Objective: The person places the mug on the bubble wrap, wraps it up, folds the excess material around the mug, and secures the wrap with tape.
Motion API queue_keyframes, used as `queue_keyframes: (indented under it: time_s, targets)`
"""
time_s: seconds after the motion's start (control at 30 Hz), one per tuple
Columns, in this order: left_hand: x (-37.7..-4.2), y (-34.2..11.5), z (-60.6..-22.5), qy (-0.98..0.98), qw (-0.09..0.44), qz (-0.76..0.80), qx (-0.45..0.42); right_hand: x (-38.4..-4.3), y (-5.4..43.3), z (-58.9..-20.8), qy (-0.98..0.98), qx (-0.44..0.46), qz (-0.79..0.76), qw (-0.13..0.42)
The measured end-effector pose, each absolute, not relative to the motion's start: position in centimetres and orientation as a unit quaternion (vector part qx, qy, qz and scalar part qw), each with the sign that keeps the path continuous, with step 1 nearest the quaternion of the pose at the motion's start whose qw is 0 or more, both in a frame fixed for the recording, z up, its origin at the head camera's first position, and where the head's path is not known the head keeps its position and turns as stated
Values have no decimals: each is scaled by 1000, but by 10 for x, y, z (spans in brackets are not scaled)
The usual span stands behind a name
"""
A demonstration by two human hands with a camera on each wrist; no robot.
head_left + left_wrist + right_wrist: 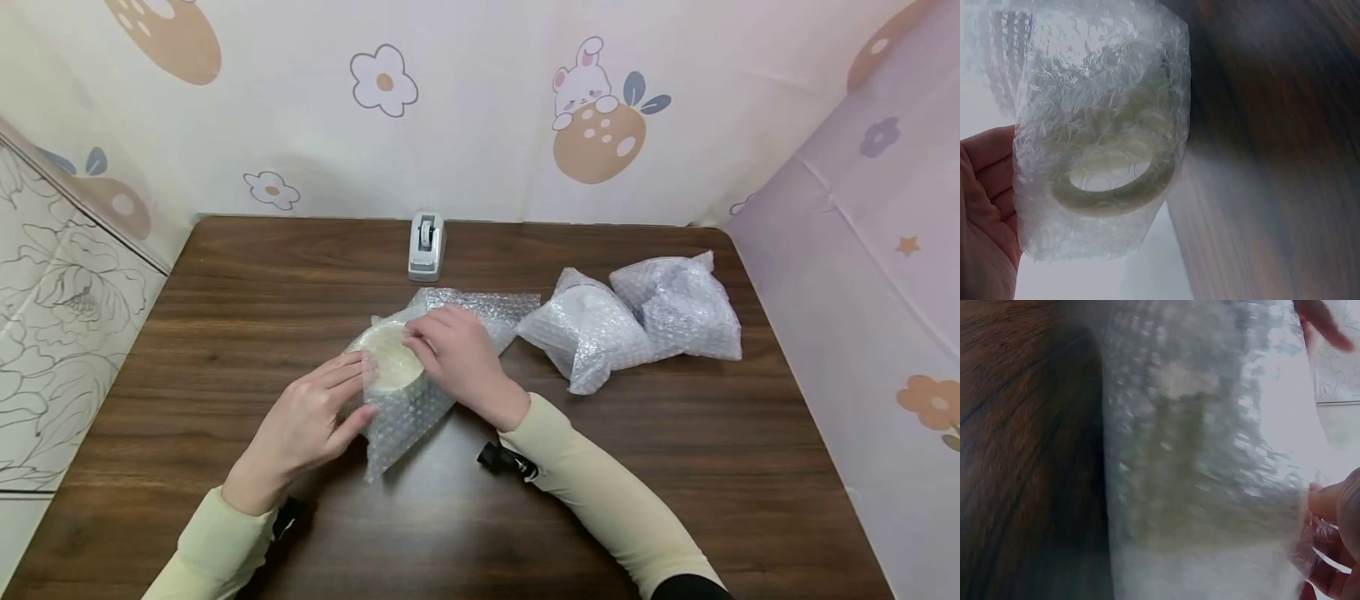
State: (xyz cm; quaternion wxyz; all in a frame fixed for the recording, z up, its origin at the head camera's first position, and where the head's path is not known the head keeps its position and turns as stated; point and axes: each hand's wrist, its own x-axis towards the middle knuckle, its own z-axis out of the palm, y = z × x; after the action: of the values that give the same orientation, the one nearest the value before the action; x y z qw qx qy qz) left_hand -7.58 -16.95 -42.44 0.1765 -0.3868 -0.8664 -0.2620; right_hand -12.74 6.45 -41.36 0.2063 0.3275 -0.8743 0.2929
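Note:
A pale yellow-green mug (394, 357) sits inside a sheet of bubble wrap (408, 421) near the middle of the brown table. Its looped handle (1107, 200) shows through the plastic in the left wrist view. My left hand (315, 412) rests against the left side of the wrapped mug, fingers extended and fingertips seen through the film. At the mug's upper right, my right hand (461, 354) pinches the bubble wrap between thumb and fingers. A loose part of the sheet spreads behind the right hand, and another corner juts toward the front.
Two bubble-wrapped bundles (592, 329) lie side by side on the right of the table (637, 492). A grey tape dispenser (426, 250) stands near the back edge. A patterned curtain (480, 150) hangs behind the table.

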Motion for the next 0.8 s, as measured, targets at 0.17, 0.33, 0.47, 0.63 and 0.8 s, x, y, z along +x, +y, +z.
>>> queue_keyframes:
  time_s: [0.17, 0.33, 0.47, 0.63, 0.8]
  targets:
    - [-76, -163, -428, -864, 210, -279, -364, -126, 54, -418, -891, 310, 267, 198]
    - [-77, -163, -432, -847, 241, -331, -338, -124, 50, -422, -889, 303, 251, 236]
    - [-80, -164, -431, -836, 252, -371, -318, -122, 51, -424, -870, 333, 250, 262]
    - [-82, -164, -429, -822, 248, -371, -353, -115, 55, -426, -852, 389, 263, 232]
    - [-82, -167, -426, -829, 212, -356, -375, -106, 62, -425, -847, 442, 243, 166]
